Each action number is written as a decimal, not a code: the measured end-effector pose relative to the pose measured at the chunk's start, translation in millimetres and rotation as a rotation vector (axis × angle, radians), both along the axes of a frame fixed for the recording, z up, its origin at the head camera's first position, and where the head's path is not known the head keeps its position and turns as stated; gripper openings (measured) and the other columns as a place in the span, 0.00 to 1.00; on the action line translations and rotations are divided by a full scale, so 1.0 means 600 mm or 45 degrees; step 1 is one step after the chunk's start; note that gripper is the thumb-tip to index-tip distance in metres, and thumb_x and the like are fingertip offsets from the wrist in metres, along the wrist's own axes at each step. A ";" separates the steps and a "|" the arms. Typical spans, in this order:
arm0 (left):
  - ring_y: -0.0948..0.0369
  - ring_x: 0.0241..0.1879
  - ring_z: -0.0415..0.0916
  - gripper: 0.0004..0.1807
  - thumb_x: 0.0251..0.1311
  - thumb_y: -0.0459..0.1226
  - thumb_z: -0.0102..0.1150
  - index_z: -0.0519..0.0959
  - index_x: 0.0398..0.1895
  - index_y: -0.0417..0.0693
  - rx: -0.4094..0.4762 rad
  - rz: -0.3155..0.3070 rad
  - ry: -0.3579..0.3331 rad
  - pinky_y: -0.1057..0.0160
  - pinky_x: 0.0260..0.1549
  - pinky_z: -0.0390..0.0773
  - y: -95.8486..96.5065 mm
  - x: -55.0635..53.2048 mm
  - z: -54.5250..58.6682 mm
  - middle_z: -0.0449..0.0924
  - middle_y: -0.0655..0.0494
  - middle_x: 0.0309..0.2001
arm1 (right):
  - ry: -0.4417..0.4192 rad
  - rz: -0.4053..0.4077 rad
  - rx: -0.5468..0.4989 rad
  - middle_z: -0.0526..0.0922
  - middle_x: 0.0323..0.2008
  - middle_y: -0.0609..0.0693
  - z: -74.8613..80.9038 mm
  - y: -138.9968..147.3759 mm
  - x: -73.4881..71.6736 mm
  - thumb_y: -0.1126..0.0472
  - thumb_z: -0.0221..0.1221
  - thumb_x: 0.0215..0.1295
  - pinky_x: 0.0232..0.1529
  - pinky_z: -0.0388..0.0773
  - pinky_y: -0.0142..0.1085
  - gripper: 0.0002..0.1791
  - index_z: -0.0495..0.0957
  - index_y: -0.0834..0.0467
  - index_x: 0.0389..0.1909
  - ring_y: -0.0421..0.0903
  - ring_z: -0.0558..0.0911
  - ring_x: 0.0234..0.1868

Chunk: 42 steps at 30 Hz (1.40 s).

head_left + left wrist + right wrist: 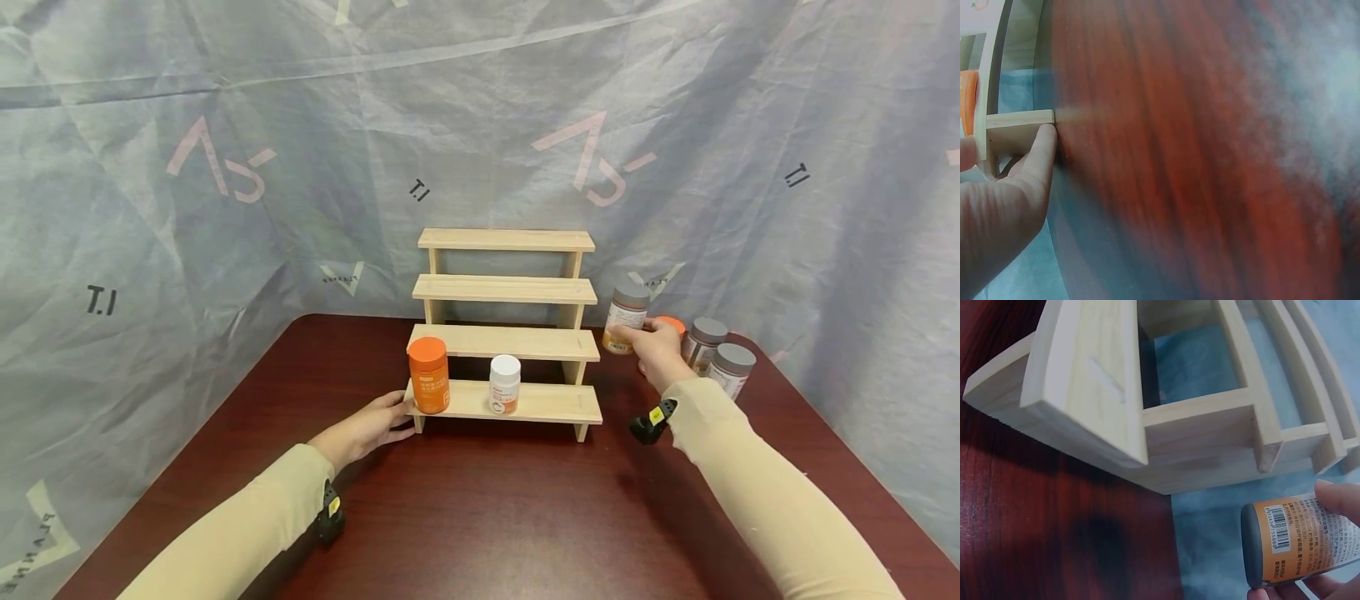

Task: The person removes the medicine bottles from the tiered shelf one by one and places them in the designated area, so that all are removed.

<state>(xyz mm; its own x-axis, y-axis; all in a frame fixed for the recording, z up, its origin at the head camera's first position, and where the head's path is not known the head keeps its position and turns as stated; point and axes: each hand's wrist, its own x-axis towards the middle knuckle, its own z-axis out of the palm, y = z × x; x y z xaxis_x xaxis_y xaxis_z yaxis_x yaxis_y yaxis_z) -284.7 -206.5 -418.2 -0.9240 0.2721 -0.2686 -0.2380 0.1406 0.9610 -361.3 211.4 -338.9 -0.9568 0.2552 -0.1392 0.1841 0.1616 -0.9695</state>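
Note:
A pale wooden four-step display rack (506,288) stands on the dark red-brown table. My left hand (372,427) grips the left end of its lowest step, as the left wrist view shows, with a finger (1041,150) against the side support. Right beside that hand, an orange jar with an orange lid (430,379) is on the lowest step. A small white bottle (505,387) occupies the middle of the same step. To the right of the rack, my right hand (658,350) holds a grey-lidded jar (626,319) upright; its orange-and-white label with barcode (1280,528) faces the right wrist camera.
Behind my right hand, near the table's right edge, stand an orange-lidded jar (672,323), partly hidden, and two grey-lidded jars, one farther (707,333) and one nearer (733,362). Grey printed sheeting (480,150) hangs behind the table (480,508) and along its sides.

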 end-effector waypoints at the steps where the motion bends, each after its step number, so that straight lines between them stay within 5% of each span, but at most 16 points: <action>1: 0.41 0.72 0.52 0.29 0.77 0.38 0.37 0.46 0.75 0.37 -0.001 0.003 0.000 0.46 0.67 0.67 0.000 0.000 0.000 0.52 0.34 0.73 | 0.003 -0.005 -0.006 0.64 0.69 0.56 -0.003 0.001 -0.001 0.52 0.64 0.62 0.59 0.72 0.40 0.41 0.59 0.58 0.72 0.48 0.68 0.62; 10: 0.41 0.73 0.52 0.30 0.77 0.38 0.37 0.45 0.75 0.38 0.006 0.013 -0.011 0.46 0.66 0.68 0.001 0.001 -0.003 0.51 0.35 0.73 | 0.009 -0.012 0.023 0.63 0.68 0.60 -0.040 0.014 -0.009 0.53 0.63 0.63 0.69 0.67 0.49 0.42 0.56 0.62 0.73 0.53 0.67 0.64; 42: 0.41 0.72 0.54 0.29 0.77 0.38 0.38 0.47 0.75 0.38 0.004 0.031 -0.011 0.45 0.67 0.67 0.003 -0.001 -0.001 0.54 0.35 0.72 | 0.012 -0.105 0.056 0.63 0.69 0.63 -0.103 0.010 -0.036 0.53 0.64 0.62 0.71 0.64 0.48 0.40 0.60 0.64 0.71 0.57 0.64 0.68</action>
<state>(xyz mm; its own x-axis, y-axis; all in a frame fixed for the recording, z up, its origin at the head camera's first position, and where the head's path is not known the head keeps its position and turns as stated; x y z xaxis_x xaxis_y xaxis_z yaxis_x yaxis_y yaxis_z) -285.5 -205.0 -418.6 -0.9279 0.2504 -0.2761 -0.2498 0.1320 0.9593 -383.0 217.2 -400.9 -0.9335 0.3390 -0.1171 0.1894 0.1889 -0.9636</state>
